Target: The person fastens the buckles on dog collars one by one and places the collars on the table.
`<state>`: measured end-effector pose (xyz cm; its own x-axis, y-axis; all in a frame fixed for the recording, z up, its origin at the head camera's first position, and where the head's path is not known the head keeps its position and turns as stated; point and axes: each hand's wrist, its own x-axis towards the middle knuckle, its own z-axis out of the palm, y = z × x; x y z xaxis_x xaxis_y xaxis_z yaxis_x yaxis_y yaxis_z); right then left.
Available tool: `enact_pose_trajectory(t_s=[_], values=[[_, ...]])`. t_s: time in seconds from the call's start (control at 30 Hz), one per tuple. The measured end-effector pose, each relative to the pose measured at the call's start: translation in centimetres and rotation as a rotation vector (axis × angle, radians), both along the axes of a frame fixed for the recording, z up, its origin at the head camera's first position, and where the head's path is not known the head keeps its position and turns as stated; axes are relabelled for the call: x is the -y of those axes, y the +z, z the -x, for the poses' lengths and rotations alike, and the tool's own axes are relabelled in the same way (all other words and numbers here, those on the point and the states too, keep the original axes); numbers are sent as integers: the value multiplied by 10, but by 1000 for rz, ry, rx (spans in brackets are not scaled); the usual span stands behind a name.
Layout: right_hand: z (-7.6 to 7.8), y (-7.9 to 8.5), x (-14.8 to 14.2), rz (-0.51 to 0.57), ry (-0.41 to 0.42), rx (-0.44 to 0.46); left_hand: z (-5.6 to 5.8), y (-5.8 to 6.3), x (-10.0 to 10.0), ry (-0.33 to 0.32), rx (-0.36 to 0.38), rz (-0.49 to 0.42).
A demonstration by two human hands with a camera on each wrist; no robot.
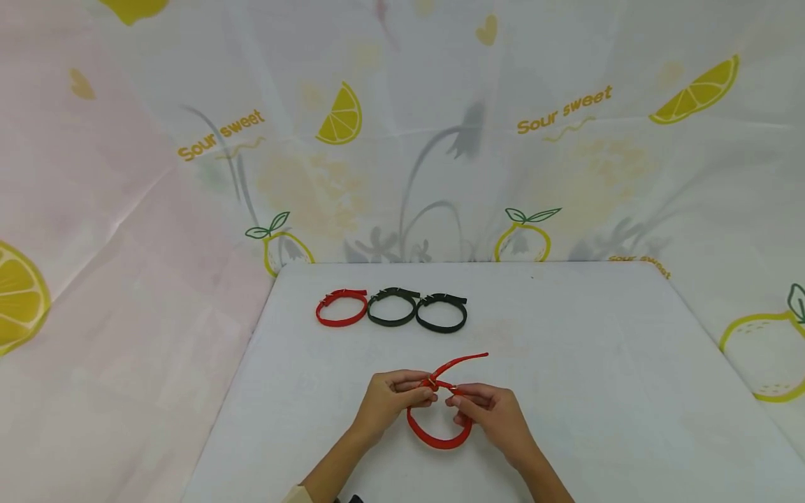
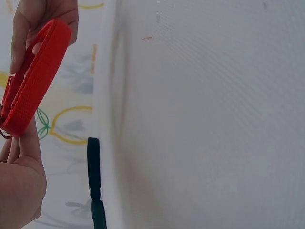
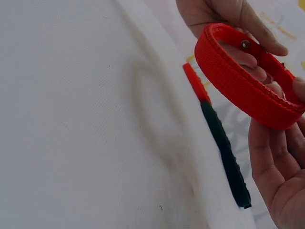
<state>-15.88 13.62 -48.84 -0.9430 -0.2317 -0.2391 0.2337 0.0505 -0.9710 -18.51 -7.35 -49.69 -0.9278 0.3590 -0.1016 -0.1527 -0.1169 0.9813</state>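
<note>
Both hands hold a red buckled collar (image 1: 440, 443) above the near part of the table, its band forming a loop below the fingers. My left hand (image 1: 390, 402) pinches the loop's upper left side, by the metal buckle. On the opposite side, thumb and fingers of my right hand (image 1: 493, 412) grip the band near a small metal fitting. The free end of the strap sticks out up and to the right, past the buckle. In the right wrist view the wide woven band (image 3: 238, 81) faces the camera, with a round metal stud on its inner side.
Further back on the white table (image 1: 597, 363), another red collar (image 1: 342, 322), a dark green collar (image 1: 391, 323) and a darker, blackish collar (image 1: 441, 328) lie side by side in a row. A lemon-printed cloth (image 1: 402, 175) hangs behind the table.
</note>
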Motion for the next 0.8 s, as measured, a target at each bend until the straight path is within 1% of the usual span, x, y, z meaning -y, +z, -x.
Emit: enact_pose_trajectory(t_s=[0.1, 0.2, 0.37, 0.47, 0.57, 0.7, 0.8], values=[[0, 0, 0, -6, -2, 2, 0, -1, 1, -13, 13, 0], [1, -6, -2, 11, -18, 9, 1, -4, 3, -34, 22, 32], [5, -18, -6, 2, -74, 16, 3, -17, 7, -50, 16, 88], [6, -21, -8, 0, -93, 17, 5, -24, 9, -49, 7, 89], [8, -23, -10, 12, -93, 35, 7, -25, 10, -48, 23, 80], [10, -24, -15, 44, -93, 70, 7, -23, 12, -55, 72, 51], [10, -24, -20, 71, -113, 80, 7, -22, 14, -66, 80, 36]])
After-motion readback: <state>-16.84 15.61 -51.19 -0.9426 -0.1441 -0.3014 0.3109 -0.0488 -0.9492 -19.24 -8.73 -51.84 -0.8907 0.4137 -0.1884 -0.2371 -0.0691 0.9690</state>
